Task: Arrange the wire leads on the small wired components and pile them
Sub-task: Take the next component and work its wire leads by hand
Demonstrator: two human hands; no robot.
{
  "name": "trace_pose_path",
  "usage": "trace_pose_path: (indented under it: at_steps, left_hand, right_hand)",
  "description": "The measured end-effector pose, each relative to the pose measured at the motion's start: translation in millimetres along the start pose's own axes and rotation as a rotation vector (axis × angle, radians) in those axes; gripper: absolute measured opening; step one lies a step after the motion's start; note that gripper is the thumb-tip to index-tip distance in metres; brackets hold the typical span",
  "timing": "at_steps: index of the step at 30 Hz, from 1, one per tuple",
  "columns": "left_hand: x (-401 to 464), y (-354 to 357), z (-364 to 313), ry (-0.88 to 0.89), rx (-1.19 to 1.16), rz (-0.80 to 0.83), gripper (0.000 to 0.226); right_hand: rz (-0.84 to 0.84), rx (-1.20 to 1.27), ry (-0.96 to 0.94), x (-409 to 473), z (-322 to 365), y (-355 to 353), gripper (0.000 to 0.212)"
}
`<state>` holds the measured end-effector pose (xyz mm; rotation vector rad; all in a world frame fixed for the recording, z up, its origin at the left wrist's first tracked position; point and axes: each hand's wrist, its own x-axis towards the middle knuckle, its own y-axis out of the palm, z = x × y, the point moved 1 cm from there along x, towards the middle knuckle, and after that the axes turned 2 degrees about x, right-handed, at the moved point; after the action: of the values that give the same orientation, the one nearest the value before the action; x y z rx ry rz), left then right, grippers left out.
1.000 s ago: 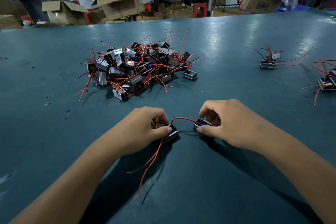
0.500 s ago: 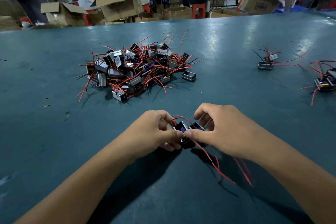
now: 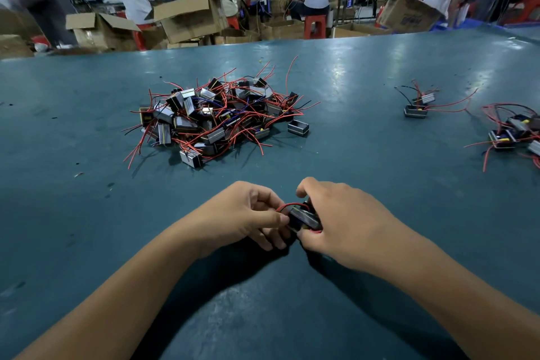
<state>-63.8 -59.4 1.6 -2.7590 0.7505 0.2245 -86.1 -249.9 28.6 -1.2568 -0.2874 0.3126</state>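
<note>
Both my hands meet low over the green table [image 3: 350, 155]. Between them sits a small black wired component [image 3: 304, 218] with a red lead looping over its top. My left hand [image 3: 242, 213] pinches its left end with thumb and curled fingers. My right hand [image 3: 342, 219] curls round its right side and hides the rest, so whether a second component is held there cannot be told. A big tangled pile of the same components [image 3: 216, 120] with red leads lies ahead, left of centre.
One loose component [image 3: 298, 127] lies beside the pile's right edge. Two small groups of components lie to the right: a nearer-centre group [image 3: 416, 107] and a far-right group [image 3: 514, 133]. Beyond the table's far edge stand cardboard boxes [image 3: 187, 16], stools and several people at work.
My hands have come together from apart, bringing the two held components into one cluster. The long red leads that trailed below are now tucked in and out of sight.
</note>
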Motion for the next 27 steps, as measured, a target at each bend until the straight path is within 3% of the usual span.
trace_pose_path:
  at_steps: [6, 10, 19, 27]
  left_hand:
    - [8, 4, 1, 0.129, -0.091, -0.098, 0.029]
    - [16, -1, 9, 0.17, 0.008, -0.252, 0.006]
    - [19, -4, 13, 0.262, 0.232, -0.38, 0.007]
    - [18, -3, 12, 0.252, 0.241, -0.388, 0.008]
  right_hand:
    - [0.006, 0.076, 0.077, 8, -14, -4, 0.049]
    - [-0.009, 0.137, 0.219, 11, -56, -30, 0.046]
    - [-0.115, -0.229, 0.554, 19, -165, -87, 0.046]
    - [-0.161, -0.205, 0.559, 59, -191, -87, 0.028]
